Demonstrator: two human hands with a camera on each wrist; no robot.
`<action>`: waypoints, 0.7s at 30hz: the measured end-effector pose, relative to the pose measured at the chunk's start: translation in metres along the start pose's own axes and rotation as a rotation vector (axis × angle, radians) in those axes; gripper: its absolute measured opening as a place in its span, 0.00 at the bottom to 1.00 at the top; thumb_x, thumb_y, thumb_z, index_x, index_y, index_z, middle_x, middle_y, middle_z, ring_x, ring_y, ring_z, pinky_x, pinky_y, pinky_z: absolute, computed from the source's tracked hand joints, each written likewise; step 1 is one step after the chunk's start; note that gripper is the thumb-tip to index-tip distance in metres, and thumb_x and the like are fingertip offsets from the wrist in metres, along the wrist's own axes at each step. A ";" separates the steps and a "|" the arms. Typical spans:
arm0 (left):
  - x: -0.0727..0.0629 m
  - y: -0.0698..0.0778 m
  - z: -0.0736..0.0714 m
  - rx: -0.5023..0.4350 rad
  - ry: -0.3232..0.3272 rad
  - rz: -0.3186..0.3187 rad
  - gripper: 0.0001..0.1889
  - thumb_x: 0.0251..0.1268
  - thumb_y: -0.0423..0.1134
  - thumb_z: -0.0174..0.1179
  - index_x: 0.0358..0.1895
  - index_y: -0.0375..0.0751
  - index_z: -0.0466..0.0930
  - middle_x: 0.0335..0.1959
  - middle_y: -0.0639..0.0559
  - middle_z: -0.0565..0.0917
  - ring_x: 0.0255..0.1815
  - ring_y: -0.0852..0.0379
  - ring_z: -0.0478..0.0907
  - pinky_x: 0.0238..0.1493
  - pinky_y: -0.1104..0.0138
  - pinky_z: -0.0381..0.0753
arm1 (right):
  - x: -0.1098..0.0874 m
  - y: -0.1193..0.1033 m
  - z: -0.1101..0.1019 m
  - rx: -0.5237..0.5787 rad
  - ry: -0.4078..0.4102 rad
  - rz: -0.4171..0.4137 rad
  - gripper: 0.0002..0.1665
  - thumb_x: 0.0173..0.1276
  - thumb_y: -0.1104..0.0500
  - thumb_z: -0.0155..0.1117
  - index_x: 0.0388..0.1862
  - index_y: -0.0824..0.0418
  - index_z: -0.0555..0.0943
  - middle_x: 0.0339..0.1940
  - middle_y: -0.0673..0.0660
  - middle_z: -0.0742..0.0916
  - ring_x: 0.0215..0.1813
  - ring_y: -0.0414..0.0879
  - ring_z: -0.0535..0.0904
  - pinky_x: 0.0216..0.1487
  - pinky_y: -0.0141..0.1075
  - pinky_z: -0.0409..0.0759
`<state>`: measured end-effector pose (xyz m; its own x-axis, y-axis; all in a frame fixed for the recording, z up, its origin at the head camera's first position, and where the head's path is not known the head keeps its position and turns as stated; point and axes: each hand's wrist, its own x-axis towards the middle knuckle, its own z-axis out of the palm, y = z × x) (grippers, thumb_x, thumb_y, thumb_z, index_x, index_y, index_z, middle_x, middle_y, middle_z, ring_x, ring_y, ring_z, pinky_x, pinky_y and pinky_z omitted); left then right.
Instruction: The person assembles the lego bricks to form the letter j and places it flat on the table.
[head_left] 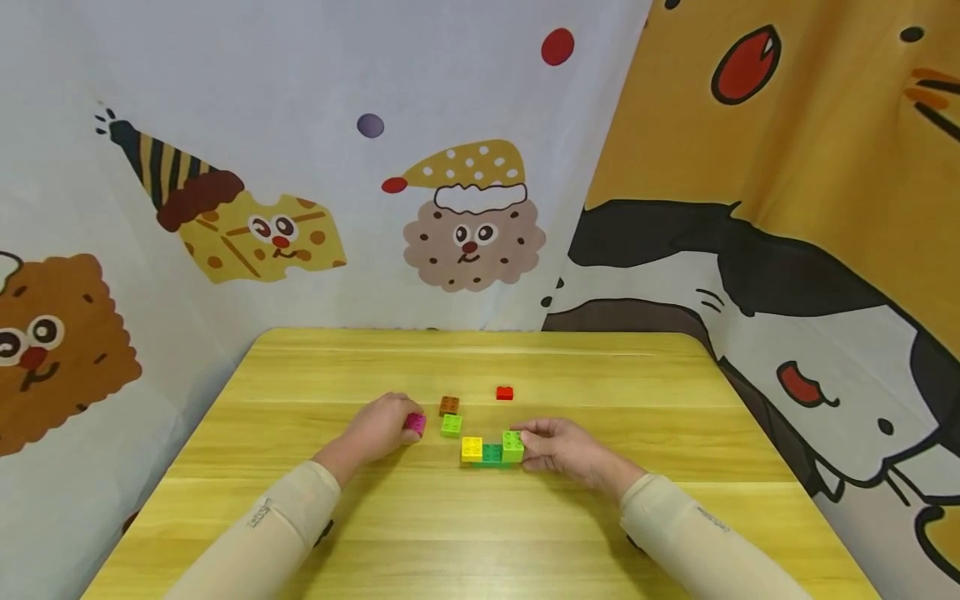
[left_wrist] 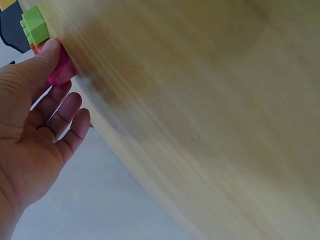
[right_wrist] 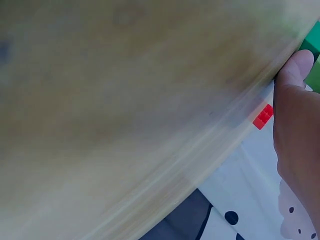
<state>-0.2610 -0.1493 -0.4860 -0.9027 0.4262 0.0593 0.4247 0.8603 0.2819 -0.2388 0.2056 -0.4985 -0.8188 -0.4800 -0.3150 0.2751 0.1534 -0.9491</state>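
Pink brick (head_left: 416,424) is pinched in my left hand (head_left: 377,428), a lime brick (head_left: 452,426) near that hand; my right hand (head_left: 567,449) grips the joined bricks (head_left: 491,453) at one end.

No readable text (sleeve print (head_left: 259,513) too small).

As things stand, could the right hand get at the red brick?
Probably yes: only table separates the right hand from the red brick, though that hand holds the stacked bricks.

From here, the left hand (head_left: 381,423) is hiding part of the pink brick (head_left: 417,424); both sleeves (head_left: 281,517) and the table (head_left: 480,533) are running out of sight on the near side.
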 end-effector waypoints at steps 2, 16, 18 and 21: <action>0.000 0.000 0.000 -0.020 -0.010 -0.021 0.17 0.65 0.42 0.78 0.52 0.40 0.89 0.42 0.50 0.88 0.42 0.55 0.80 0.47 0.58 0.84 | 0.000 -0.001 0.000 -0.004 0.005 -0.001 0.31 0.83 0.53 0.62 0.75 0.71 0.72 0.58 0.63 0.87 0.52 0.50 0.88 0.59 0.42 0.89; -0.001 0.014 -0.014 -0.107 0.062 -0.027 0.22 0.70 0.45 0.73 0.61 0.38 0.86 0.53 0.45 0.89 0.47 0.53 0.83 0.48 0.58 0.86 | -0.001 -0.002 0.001 0.001 -0.002 -0.009 0.33 0.83 0.53 0.61 0.76 0.72 0.71 0.59 0.62 0.87 0.54 0.48 0.88 0.62 0.43 0.88; 0.000 0.024 -0.020 -0.150 0.064 -0.026 0.22 0.71 0.46 0.73 0.62 0.40 0.86 0.54 0.46 0.90 0.50 0.50 0.85 0.52 0.56 0.87 | -0.001 -0.002 0.001 0.002 -0.002 -0.009 0.33 0.83 0.52 0.61 0.76 0.73 0.70 0.60 0.62 0.87 0.54 0.49 0.88 0.62 0.43 0.88; 0.002 0.041 -0.025 -0.209 0.062 -0.010 0.22 0.72 0.47 0.71 0.64 0.42 0.85 0.54 0.48 0.90 0.52 0.47 0.86 0.54 0.55 0.87 | -0.001 -0.003 0.001 -0.002 -0.005 -0.010 0.33 0.83 0.52 0.61 0.76 0.73 0.70 0.60 0.63 0.87 0.54 0.49 0.88 0.62 0.43 0.88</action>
<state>-0.2465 -0.1201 -0.4501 -0.9120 0.3944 0.1127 0.3981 0.7851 0.4744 -0.2386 0.2047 -0.4958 -0.8188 -0.4859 -0.3058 0.2663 0.1505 -0.9521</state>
